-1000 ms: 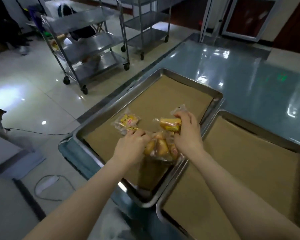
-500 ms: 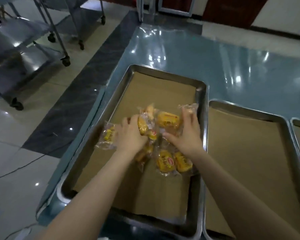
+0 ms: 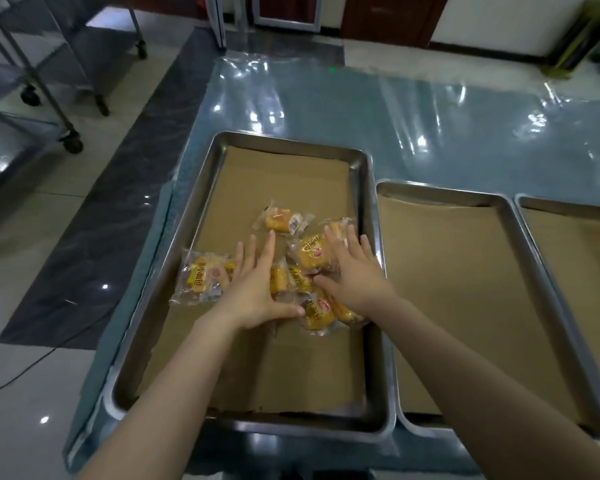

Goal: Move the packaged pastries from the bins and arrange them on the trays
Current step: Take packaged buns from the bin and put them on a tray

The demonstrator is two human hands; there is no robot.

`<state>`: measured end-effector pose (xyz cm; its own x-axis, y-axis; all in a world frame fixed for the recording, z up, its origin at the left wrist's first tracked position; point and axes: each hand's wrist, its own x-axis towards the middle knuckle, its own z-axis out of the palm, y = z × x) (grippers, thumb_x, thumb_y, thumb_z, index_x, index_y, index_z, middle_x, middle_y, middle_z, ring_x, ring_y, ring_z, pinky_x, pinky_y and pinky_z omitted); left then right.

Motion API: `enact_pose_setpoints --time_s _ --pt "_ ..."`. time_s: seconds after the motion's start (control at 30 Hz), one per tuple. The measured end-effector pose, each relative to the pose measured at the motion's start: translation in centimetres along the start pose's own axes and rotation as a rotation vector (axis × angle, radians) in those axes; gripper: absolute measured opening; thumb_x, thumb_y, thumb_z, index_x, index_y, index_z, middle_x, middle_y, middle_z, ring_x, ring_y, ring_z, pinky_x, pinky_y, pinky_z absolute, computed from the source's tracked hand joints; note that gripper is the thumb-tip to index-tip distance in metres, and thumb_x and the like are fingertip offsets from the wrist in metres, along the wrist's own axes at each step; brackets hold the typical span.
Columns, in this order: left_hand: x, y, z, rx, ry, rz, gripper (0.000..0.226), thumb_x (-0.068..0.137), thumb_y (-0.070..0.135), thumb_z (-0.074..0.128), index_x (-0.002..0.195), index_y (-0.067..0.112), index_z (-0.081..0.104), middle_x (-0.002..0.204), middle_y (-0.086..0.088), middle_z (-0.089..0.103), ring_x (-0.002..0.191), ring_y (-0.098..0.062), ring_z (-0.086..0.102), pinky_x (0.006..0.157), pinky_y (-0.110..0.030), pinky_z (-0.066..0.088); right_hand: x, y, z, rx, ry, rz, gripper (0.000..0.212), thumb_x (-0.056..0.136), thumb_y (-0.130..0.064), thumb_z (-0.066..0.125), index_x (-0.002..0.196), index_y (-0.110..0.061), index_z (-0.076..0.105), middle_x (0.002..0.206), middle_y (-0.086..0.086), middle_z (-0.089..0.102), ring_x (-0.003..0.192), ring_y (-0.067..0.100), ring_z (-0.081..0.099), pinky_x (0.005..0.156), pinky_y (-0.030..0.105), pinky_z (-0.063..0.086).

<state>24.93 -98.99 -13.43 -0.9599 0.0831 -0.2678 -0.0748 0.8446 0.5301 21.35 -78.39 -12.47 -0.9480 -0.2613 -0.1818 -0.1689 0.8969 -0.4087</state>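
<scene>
Several clear packets of yellow pastries lie in a loose heap on the brown paper of the left metal tray (image 3: 201, 188). One packet (image 3: 203, 277) lies at the left rim, another (image 3: 283, 221) sits farther back, and one (image 3: 317, 315) lies nearest me. My left hand (image 3: 257, 289) rests flat on the heap with fingers spread. Just to its right, my right hand (image 3: 355, 271) is also flat and spread over a packet (image 3: 310, 252) by the tray's right wall. Neither hand grips anything.
A second paper-lined tray (image 3: 440, 192) stands to the right, and a third tray (image 3: 568, 202) shows at the right edge. They sit on a blue plastic-covered table (image 3: 361, 109). Wheeled metal racks (image 3: 32, 64) stand on the tiled floor to the left.
Both hands have let go of the packets they held and flattened over the heap. The packets now lie spread on the tray. The view has swung right, showing a third tray.
</scene>
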Motion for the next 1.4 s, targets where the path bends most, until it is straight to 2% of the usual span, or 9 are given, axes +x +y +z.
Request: enact_pose_setpoints --time_s 0.17,0.3,0.47,0.63,0.73,0.9,1.1,1.3,1.4 --pt "-2.0 3.0 -0.1 0.125 0.158 0.217 0.114 0.071 0.064 0.063 0.141 0.039 -0.023 0.149 0.015 -0.019 0.141 -0.011 -0.012 0.110 -0.040 -0.008 -2.7 1.3 -3.1 0.021 0.061 -0.125 0.079 0.090 -0.053 0.052 0.151 -0.035 0.005 0.159 -0.007 -0.003 0.145 0.016 -0.007 0.118 0.045 0.012" --pt "-2.4 7.8 0.5 0.235 0.278 0.280 0.089 0.084 0.053 0.055 0.147 0.038 -0.006 0.156 0.011 -0.005 0.141 -0.009 -0.007 0.112 -0.041 -0.002 -5.3 4.0 -6.3 0.052 0.118 -0.168 0.067 0.090 -0.049 0.054 0.148 -0.032 0.025 0.160 -0.004 0.005 0.146 0.020 0.006 0.116 0.043 0.021" --pt "-3.1 15.8 4.6 0.303 0.293 0.326 0.080 0.088 0.042 0.055 0.149 0.034 0.004 0.158 0.003 0.007 0.144 -0.016 0.003 0.115 -0.041 0.003 -9.8 10.8 -10.2 -0.017 0.149 -0.199 0.057 0.092 -0.043 0.054 0.144 -0.031 0.034 0.159 -0.003 0.014 0.143 0.024 0.016 0.114 0.041 0.022" --pt "-3.7 26.2 11.1 0.324 0.301 0.358 0.073 0.089 0.039 0.055 0.149 0.031 0.013 0.156 0.001 0.019 0.142 -0.020 0.016 0.116 -0.041 0.015 -15.4 21.2 -14.4 -0.165 0.178 -0.245 0.055 0.093 -0.039 0.054 0.143 -0.021 0.040 0.154 0.005 0.030 0.143 0.024 0.019 0.116 0.035 0.017" --pt "-4.2 32.6 15.0 0.303 0.299 0.384 0.066 0.090 0.040 0.052 0.148 0.030 0.021 0.154 0.001 0.025 0.139 -0.022 0.025 0.113 -0.037 0.018 -18.7 27.3 -17.0 -0.167 0.165 -0.220 0.054 0.094 -0.037 0.054 0.143 -0.021 0.039 0.152 0.004 0.032 0.143 0.024 0.019 0.116 0.037 0.018" --pt "-3.5 41.4 17.7 0.242 0.281 0.443 0.062 0.091 0.038 0.052 0.146 0.033 0.025 0.153 0.005 0.026 0.138 -0.022 0.026 0.111 -0.034 0.020 -22.3 34.3 -22.2 -0.162 0.196 -0.185 0.050 0.093 -0.036 0.055 0.140 -0.022 0.044 0.149 0.003 0.037 0.141 0.023 0.024 0.114 0.034 0.021" --pt "-0.3 50.2 17.2 0.204 0.323 0.575 0.056 0.090 0.034 0.056 0.142 0.028 0.036 0.149 0.004 0.035 0.132 -0.018 0.034 0.106 -0.025 0.021 -23.8 39.9 -28.9 -0.121 0.410 -0.131 0.038 0.091 -0.030 0.059 0.128 -0.021 0.057 0.133 0.000 0.054 0.124 0.020 0.045 0.102 0.030 0.036" --pt "2.7 57.8 17.5 0.177 0.343 0.702 0.050 0.085 0.030 0.063 0.134 0.025 0.050 0.138 0.004 0.049 0.124 -0.018 0.047 0.103 -0.027 0.031 -25.3 44.9 -34.2 -0.065 0.695 -0.076 0.023 0.085 -0.016 0.067 0.108 -0.022 0.069 0.101 -0.005 0.068 0.096 0.009 0.053 0.077 0.016 0.035" --pt "4.0 61.5 17.9 0.173 0.354 0.738 0.049 0.086 0.030 0.062 0.133 0.026 0.050 0.138 0.005 0.049 0.124 -0.017 0.047 0.102 -0.029 0.033 -25.7 48.3 -37.8 -0.030 0.792 -0.070 0.023 0.083 -0.013 0.069 0.104 -0.020 0.070 0.097 -0.003 0.070 0.094 0.009 0.054 0.080 0.014 0.035"
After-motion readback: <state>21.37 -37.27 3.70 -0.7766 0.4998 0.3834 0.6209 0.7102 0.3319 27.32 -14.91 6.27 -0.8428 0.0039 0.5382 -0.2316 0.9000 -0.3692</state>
